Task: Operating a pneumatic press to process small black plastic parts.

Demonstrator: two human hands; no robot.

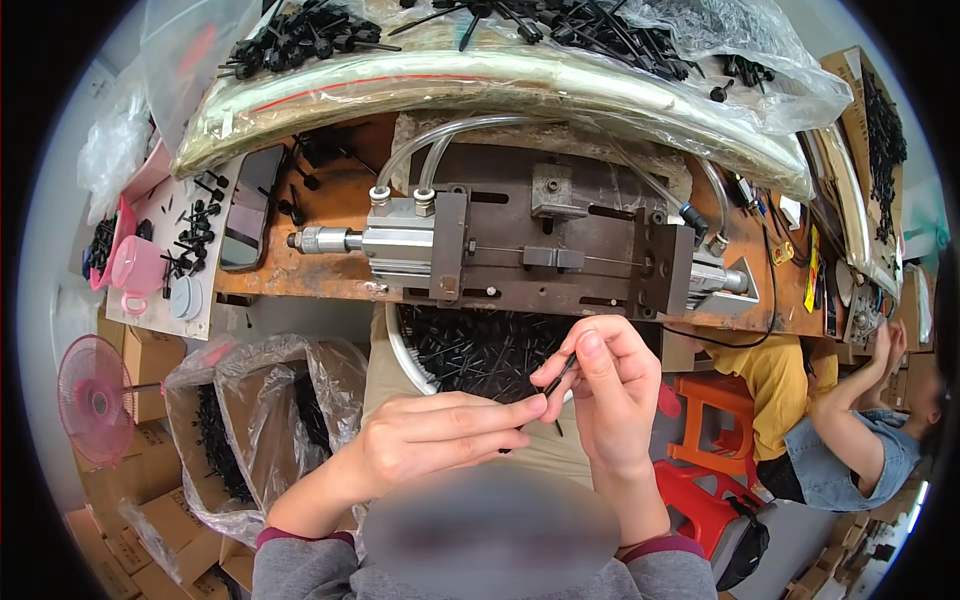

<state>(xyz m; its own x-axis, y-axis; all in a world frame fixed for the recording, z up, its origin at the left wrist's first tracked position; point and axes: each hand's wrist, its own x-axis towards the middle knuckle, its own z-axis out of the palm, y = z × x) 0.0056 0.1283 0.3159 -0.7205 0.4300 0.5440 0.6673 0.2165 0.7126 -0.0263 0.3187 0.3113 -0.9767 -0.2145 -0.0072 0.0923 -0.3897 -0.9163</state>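
In front of the bench, a thin black plastic rod part (561, 373) is pinched between the thumb and fingers of my right hand (618, 395). My left hand (435, 436) reaches in from the left, its fingers pressed together and its fingertips closed at the rod's lower end. Small dark ends stick out just below the fingers. Under both hands is a white round tub (402, 352) filled with similar black plastic parts (475, 345). Beyond them, a metal fixture (555, 290) with two pneumatic cylinders and a small centre block sits on the bench; neither hand touches it.
Black parts (300, 35) are heaped on a plastic-covered pad along the back. A phone (250, 208) and pink cup (137, 268) stand left. Plastic-lined boxes (260, 430) and a pink fan (95, 400) are lower left. Stools (710, 425) and another person (850, 440) are at right.
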